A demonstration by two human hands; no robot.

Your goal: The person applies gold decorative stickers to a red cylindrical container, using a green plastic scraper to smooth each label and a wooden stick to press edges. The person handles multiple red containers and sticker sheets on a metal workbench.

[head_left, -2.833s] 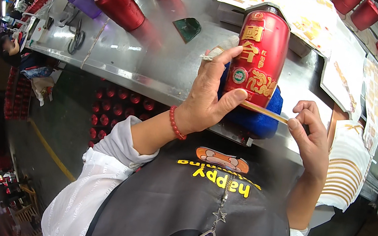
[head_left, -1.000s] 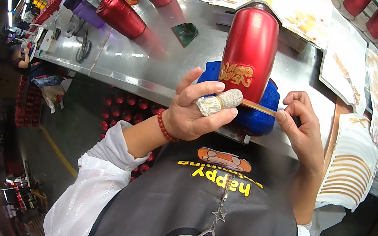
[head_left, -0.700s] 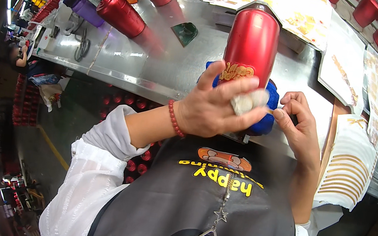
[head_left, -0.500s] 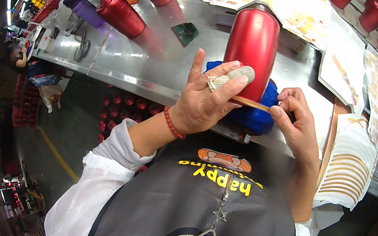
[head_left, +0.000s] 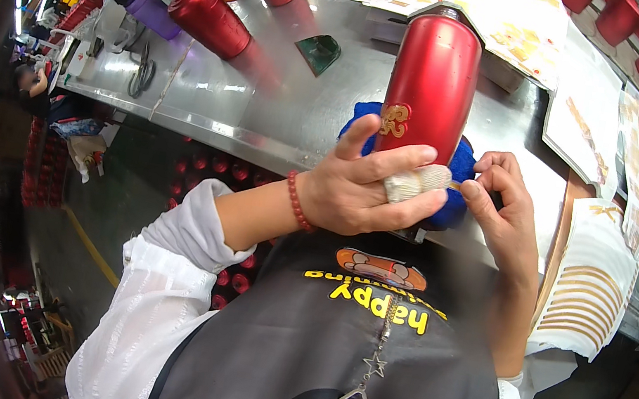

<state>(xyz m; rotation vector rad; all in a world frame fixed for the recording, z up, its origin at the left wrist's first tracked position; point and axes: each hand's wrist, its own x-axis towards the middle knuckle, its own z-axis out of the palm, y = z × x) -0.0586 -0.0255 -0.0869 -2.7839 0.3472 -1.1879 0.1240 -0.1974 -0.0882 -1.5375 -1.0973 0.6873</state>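
Observation:
A glossy red bottle (head_left: 434, 84) lies on a blue cloth (head_left: 458, 167), its dark-capped end pointing away from me. A gold emblem (head_left: 395, 118) shows on its left side. My left hand (head_left: 372, 183) lies across the bottle's near end, fingers stretched and apart, thumb raised beside the emblem. One of its fingers wears a pale knitted finger cover (head_left: 416, 184), which hides part of the near rim. At the right of that rim my right hand (head_left: 506, 208) pinches the end of a thin gold strip (head_left: 456, 186) between thumb and finger. The strip's other part is hidden under my left fingers.
Sheets of gold decals (head_left: 467, 6) lie behind the bottle. A white sheet of curved gold strips (head_left: 586, 283) is at my right. Two more red bottles (head_left: 210, 19), a purple bottle (head_left: 147, 8) and a dark green piece (head_left: 317, 53) stand or lie on the metal table (head_left: 270, 91).
The bottle has turned, bringing the gold emblem into sight on its left side. My left hand has slid right and nearer along the strip. Less strip shows between my hands.

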